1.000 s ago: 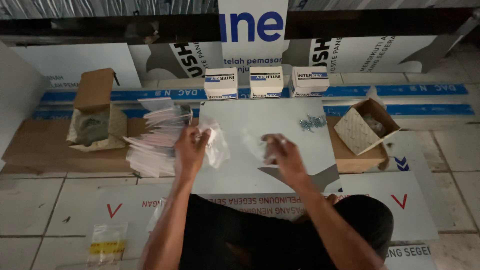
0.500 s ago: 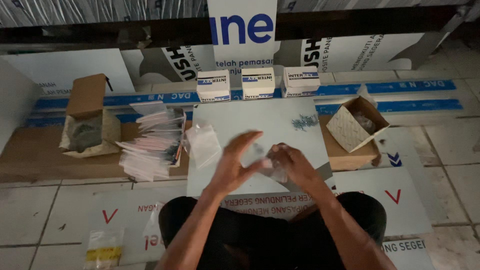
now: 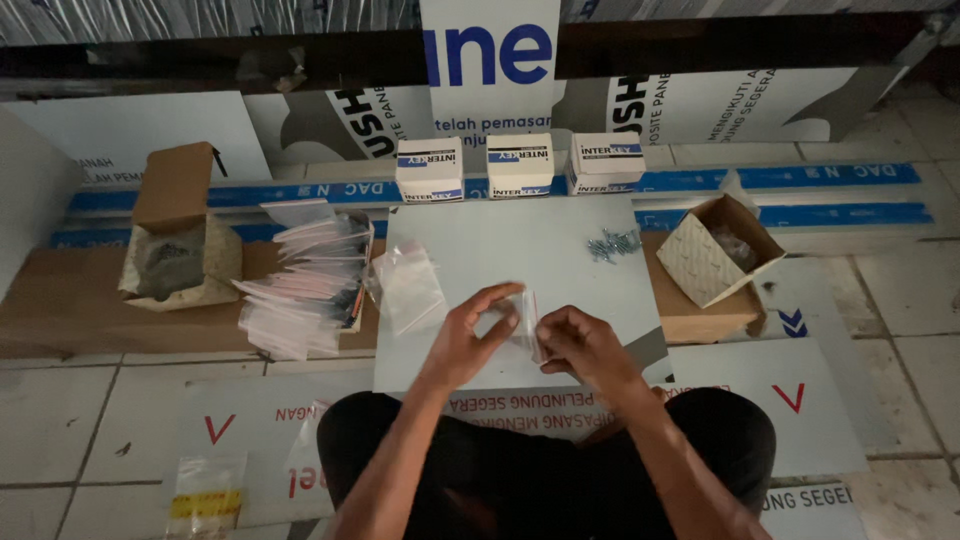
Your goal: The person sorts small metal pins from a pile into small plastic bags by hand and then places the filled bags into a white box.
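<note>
Sitting low on the tiled floor, the person works over a white board surface [image 3: 560, 260], with a stack of small clear bags [image 3: 305, 290] at its left edge, one loose clear bag [image 3: 408, 288] on the board and a little pile of screws [image 3: 612, 243] near its far right corner. Both hands meet above the near part of the board: the right hand [image 3: 580, 345] is closed, pinching a small clear zip bag [image 3: 527, 322], and the left hand [image 3: 468, 335] curls half open with its fingertips at the bag's top. That bag looks thin and slippery, so I think it could slide out of the pinch, and if any screws are inside, which I cannot tell, they could spill onto the board and roll off.
</note>
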